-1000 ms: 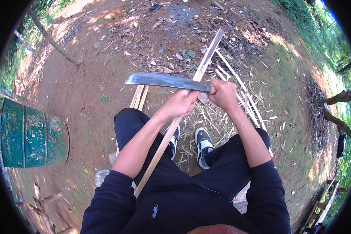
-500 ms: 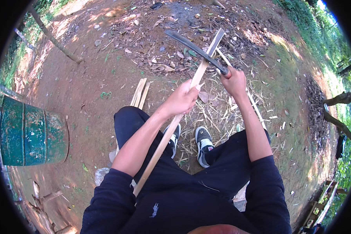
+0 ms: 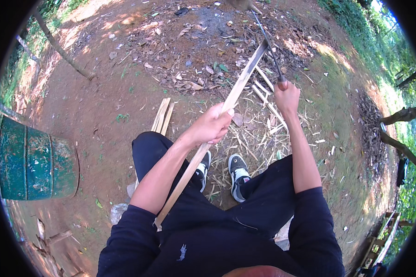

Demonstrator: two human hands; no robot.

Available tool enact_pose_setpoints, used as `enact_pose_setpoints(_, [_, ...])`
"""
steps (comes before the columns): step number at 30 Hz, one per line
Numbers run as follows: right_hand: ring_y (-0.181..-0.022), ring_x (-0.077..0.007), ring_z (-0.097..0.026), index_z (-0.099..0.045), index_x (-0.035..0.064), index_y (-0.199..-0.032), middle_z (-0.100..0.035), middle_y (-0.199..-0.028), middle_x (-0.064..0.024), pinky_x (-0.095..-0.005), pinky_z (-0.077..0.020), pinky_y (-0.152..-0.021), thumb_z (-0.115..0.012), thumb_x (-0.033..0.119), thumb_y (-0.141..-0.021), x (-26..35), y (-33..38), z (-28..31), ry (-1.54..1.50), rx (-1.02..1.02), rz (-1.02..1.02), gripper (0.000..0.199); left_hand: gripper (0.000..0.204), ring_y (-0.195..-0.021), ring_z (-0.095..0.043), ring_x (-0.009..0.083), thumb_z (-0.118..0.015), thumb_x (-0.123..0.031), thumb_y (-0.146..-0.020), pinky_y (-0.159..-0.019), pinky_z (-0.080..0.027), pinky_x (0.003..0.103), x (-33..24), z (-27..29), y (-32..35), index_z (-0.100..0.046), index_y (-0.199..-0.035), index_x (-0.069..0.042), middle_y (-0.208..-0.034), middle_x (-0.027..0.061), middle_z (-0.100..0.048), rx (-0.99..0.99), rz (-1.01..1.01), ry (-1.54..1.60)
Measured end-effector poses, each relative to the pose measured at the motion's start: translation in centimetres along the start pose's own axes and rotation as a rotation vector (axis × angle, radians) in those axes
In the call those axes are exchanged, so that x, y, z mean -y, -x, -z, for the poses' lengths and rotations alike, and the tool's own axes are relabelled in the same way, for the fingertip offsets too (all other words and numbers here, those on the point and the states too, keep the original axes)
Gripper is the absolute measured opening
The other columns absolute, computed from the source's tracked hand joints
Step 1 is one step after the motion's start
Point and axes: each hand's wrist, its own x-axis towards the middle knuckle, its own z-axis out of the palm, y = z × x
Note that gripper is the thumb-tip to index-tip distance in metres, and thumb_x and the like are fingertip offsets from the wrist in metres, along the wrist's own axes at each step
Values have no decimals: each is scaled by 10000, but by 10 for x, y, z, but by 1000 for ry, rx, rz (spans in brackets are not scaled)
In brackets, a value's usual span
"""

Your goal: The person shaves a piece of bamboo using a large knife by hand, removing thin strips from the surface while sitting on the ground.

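Note:
My left hand grips a long pale bamboo slat near its middle. The slat runs from beside my left thigh up and away to the right. My right hand is stretched forward and holds the handle of a long dark blade, whose edge lies against the far end of the slat. I am seated, with dark trousers and two dark shoes on the ground below the slat.
A green metal drum stands at the left. Several split bamboo strips lie on the dirt by my left knee, more strips and shavings under my hands. A thin branch lies far left; wooden posts at the right.
My right hand has swung the blade from level above my hands forward and out along the slat to its far end. My left hand keeps its grip on the slat.

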Motion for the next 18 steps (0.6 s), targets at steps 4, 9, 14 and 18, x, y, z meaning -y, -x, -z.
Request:
enact_pose_setpoints(4, [-450,-252,-601,-640,40,-726,-593,-535,-128,-380,-492,-492,-583,112,-810,20,29,10,-72,115,270,124,183,-403,-283,7,-454,-258,-1044,-305,-247,190,-5,6,-9,-383,-980,-101,-650,-62,-329,55,-12,84])
enact_pose_setpoints(9, [-471,-253,-606,-579,75,-693,-591,-562,-102,-392,-513,-489,-607,80,-726,45,46,11,131,121,639,44,144,-403,-287,3,-427,-247,-1048,-313,-244,188,5,2,-12,-405,-1009,-111,-636,-67,-326,17,-2,33])
enact_pose_setpoints(14, [-558,-320,-645,-609,75,-713,-630,-627,-135,-435,-526,-533,-612,121,-751,12,29,-1,124,77,555,60,171,-410,-304,13,-436,-266,-1050,-317,-251,198,10,-1,-3,-406,-1062,-98,-645,-67,-333,7,17,-79])
enact_pose_setpoints(18, [-629,-349,-675,-667,23,-817,-661,-674,-193,-450,-538,-600,-586,155,-813,-22,-12,14,269,29,45,155,171,-409,-309,9,-438,-261,-1050,-314,-264,192,14,-11,2,-404,-1067,-95,-647,-66,-339,2,61,-80])
